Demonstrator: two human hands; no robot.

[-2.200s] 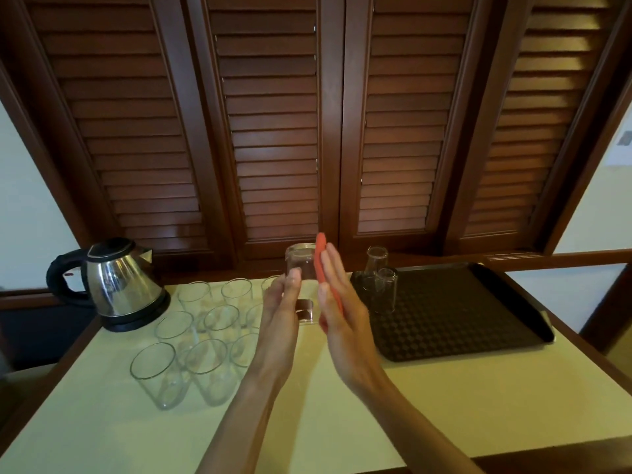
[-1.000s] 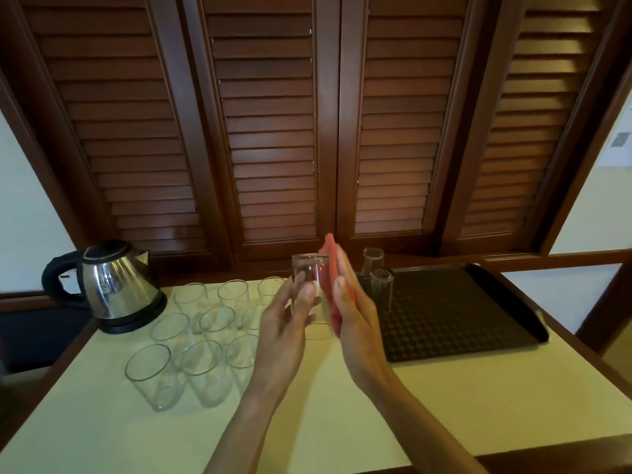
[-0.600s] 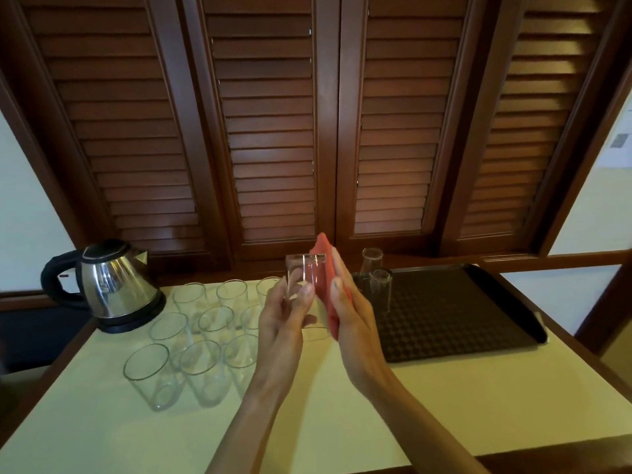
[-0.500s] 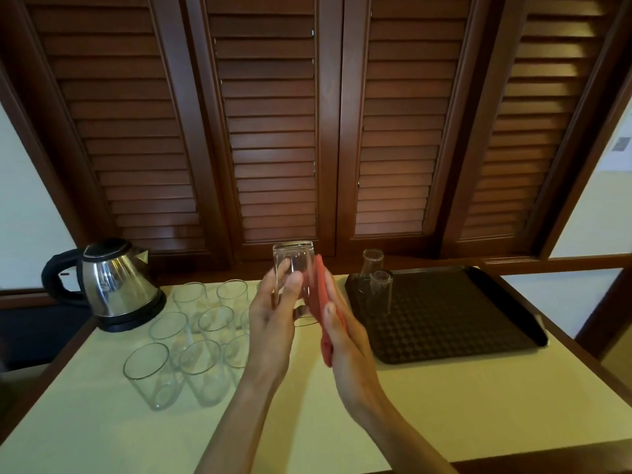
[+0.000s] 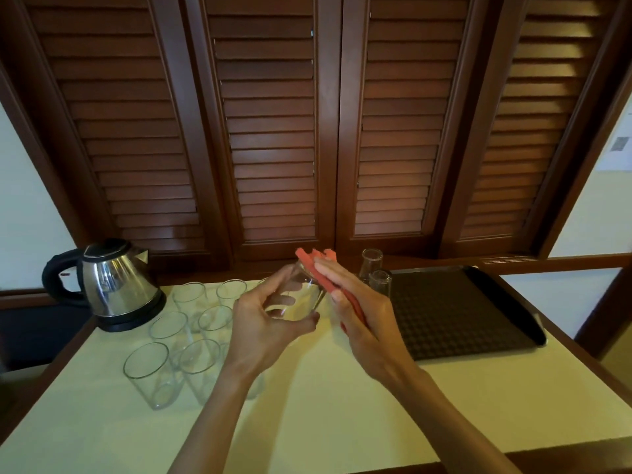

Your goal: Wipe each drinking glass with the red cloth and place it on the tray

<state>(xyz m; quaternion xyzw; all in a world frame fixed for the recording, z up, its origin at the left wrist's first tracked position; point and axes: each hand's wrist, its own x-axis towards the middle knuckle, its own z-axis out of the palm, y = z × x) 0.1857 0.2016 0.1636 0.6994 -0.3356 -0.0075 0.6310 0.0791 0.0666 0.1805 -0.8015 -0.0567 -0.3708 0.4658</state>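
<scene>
We see the left hand [image 5: 270, 323] gripping a glass [image 5: 301, 297] above the surface [image 5: 342, 422], fingers curled round its wall and thumb at its near rim. The glass is tilted, its mouth towards us and its base pointing away and up. The right hand [image 5: 359, 309] presses the red cloth [image 5: 321, 271] flat against the glass's right side; its fingers lie nearly straight along the folded cloth, and the thumb pins the cloth from the near side, so this hand is grasping the cloth. The top of the cloth sticks up past the fingertips, and a strip of it shows below the palm.

We take the tray [image 5: 478, 309] as our landmark. It is dark, with a dimpled floor, and lies on the surface to the right of both hands. Two glasses [image 5: 376, 275] stand upside down at its far left corner, one just behind the other. The held glass hangs left of the tray, not over it. Further left of the tray a cluster of glasses [image 5: 171, 354] stands upright on the surface, close together, some hidden behind the left wrist. Furthest left of the tray sits a steel kettle [image 5: 113, 285] on its black base. Behind the tray rise brown louvred shutters [image 5: 273, 131].
</scene>
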